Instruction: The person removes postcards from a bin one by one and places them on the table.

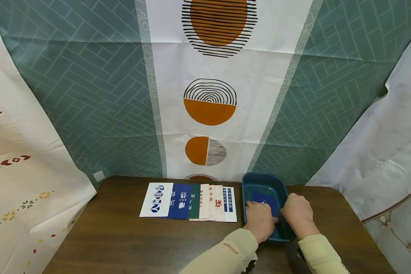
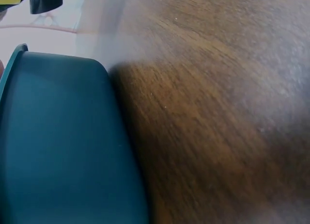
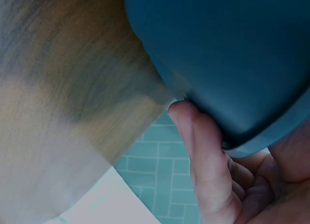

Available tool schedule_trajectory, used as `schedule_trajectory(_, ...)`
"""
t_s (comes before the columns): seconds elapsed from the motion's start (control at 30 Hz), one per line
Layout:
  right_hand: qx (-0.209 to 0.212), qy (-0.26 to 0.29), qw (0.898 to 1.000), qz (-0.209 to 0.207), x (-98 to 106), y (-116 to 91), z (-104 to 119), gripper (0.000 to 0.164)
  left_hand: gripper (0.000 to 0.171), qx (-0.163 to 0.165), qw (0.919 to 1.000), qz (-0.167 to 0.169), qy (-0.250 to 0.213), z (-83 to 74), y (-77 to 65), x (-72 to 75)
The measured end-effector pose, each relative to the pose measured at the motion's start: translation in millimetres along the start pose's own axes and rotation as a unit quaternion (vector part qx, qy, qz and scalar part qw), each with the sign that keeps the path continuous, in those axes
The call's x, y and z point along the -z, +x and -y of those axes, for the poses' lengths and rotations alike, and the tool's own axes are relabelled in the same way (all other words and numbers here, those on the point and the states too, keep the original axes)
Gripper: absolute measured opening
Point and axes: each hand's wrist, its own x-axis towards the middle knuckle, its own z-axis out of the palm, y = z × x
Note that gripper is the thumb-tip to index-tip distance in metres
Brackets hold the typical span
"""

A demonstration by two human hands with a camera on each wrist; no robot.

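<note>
Blue bin [image 1: 264,179] sits on the bench [image 1: 140,243], below my left hand [image 1: 261,220], whose grip I cannot tell, near the blue booklet [image 1: 260,196] inside. My right hand [image 1: 298,212] grips the bin's right rim.

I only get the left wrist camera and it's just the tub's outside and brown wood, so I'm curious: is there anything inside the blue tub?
Observer: Yes. In the head view, a flat dark blue item with a white mark lies inside the blue tub.

Operator: Cool! Is anybody holding on to it on the right side?

Observer: Yes. The right hand grips the tub at its right edge.

Operator: And is there stuff next to it?

Observer: Yes. To the tub's left in the head view is a row of overlapping printed cards.
</note>
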Motion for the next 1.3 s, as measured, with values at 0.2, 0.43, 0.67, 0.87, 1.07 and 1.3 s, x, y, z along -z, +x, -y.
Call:
schedule_trajectory(0.2,0.002,0.001,1.000,0.001,-0.7,-0.7,0.5,0.025,0.078,0.017,0.9987,-0.019,0.044,0.0,0.2,-5.0)
schedule_trajectory(0.43,0.005,0.000,1.000,-0.002,-0.7,0.8,1.9,0.027,0.094,0.047,0.9979,-0.039,0.023,0.6,0.2,-5.9)
schedule_trajectory(0.67,0.009,-0.002,1.000,-0.009,-0.4,1.3,2.7,0.028,0.098,0.029,0.9947,-0.082,0.055,2.2,-0.4,-2.1)
schedule_trajectory(0.87,0.002,-0.004,1.000,-0.004,1.3,1.2,3.0,0.028,0.080,0.006,0.9886,-0.134,0.069,6.0,-3.4,3.0)
schedule_trajectory(1.07,-0.001,-0.003,1.000,0.002,3.6,0.0,3.8,0.027,0.067,-0.026,0.9877,-0.140,0.064,14.0,-10.7,14.0)
schedule_trajectory(1.3,-0.006,-0.006,1.000,0.009,4.8,-1.4,3.7,0.029,0.020,-0.097,0.9853,-0.140,-0.018,32.1,-16.0,22.0)
